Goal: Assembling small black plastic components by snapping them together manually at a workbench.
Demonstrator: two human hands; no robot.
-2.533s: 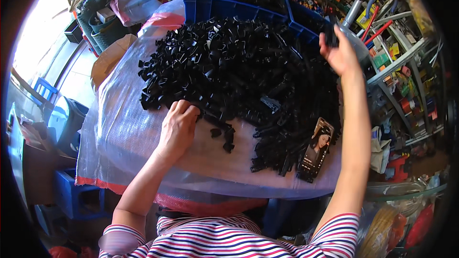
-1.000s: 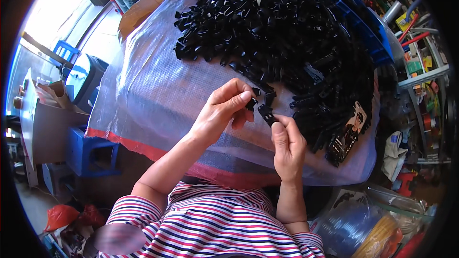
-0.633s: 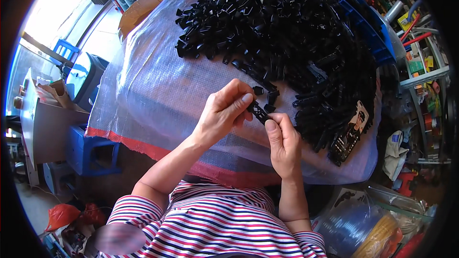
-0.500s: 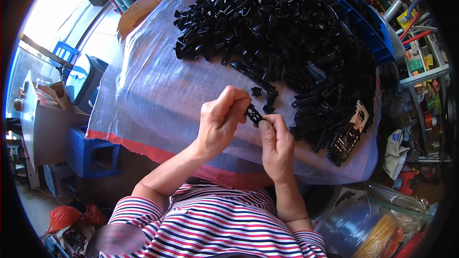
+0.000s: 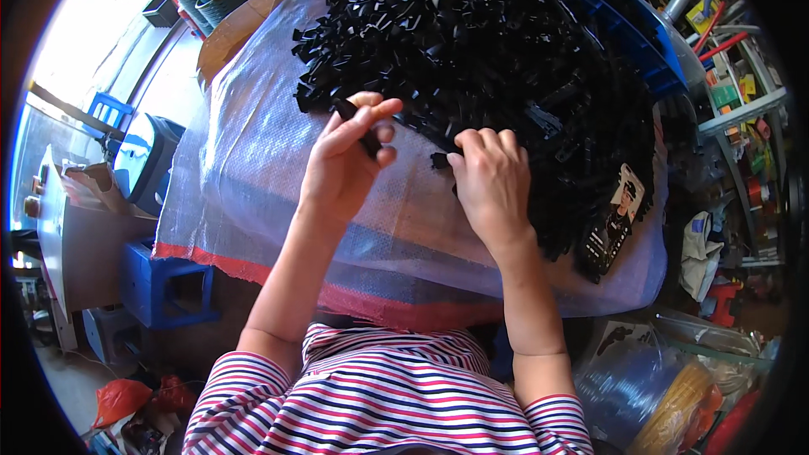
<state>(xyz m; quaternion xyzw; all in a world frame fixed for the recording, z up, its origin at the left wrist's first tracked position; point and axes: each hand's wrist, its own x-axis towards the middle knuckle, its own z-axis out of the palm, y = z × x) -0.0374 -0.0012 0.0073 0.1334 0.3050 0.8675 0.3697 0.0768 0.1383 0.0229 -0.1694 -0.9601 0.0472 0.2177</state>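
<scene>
My left hand (image 5: 341, 156), palm turned up, holds a narrow black plastic piece (image 5: 369, 141) between its thumb and fingers, with part of the piece hidden by them. Farther right, my right hand (image 5: 493, 181) is lowered, back up, with its fingers bent over the near edge of a large heap of small black plastic parts (image 5: 455, 34). Beside its thumb lies a small black part (image 5: 440, 161). Whatever its fingertips grip is hidden beneath them. The heap rests on a white woven plastic sheet (image 5: 253, 152) with a red edge.
A phone-shaped card or case with a picture (image 5: 617, 223) lies on the heap's right side. Behind the heap stands a blue crate (image 5: 628, 17). A blue stool (image 5: 164, 282) is at left, cluttered shelves (image 5: 742, 118) are at right, and a plastic-wrapped roll (image 5: 624, 396) sits at lower right.
Both hands held the black piece together in front. Now they are apart: the left has moved away to the left with a black piece, and the right has reached forward to the heap's edge.
</scene>
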